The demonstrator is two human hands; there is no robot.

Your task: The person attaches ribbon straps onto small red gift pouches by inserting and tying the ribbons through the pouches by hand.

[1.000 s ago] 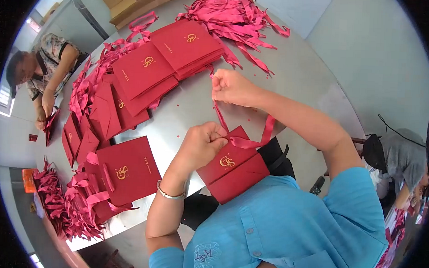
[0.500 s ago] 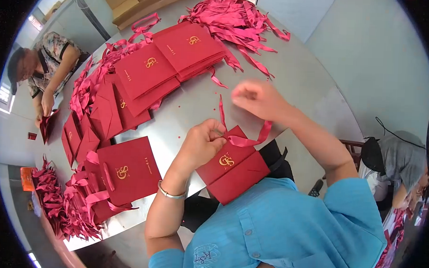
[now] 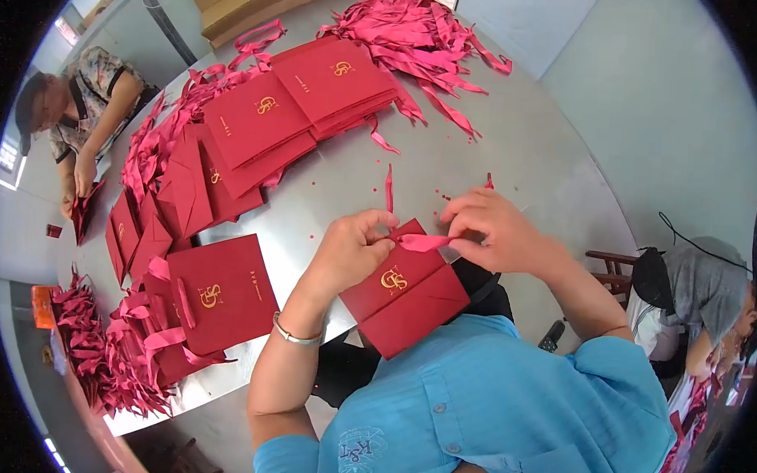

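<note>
A dark red paper gift bag (image 3: 411, 303) with a gold logo lies folded against my front, at the table's near edge. My left hand (image 3: 351, 245) is closed in a pinch at the bag's upper edge, on a pink ribbon (image 3: 424, 242). One ribbon end stands up beyond its fingertips. To the right, my right hand (image 3: 494, 230) pinches the same ribbon, which runs short and fairly straight between both hands. Another bit of ribbon pokes out above the right knuckles. The fingers partly hide where ribbon and bag meet.
Stacked red bags (image 3: 262, 116) and a large heap of pink ribbons (image 3: 402, 29) cover the far side of the metal table (image 3: 516, 129). Finished-looking bags with ribbon handles (image 3: 226, 294) lie at left. A co-worker (image 3: 104, 102) handles a bag far left; another person (image 3: 702, 285) sits at right.
My right hand has come down from above the table and now pinches the ribbon near the bag. The ribbon's loose curve has straightened. My left hand keeps its pinch.
</note>
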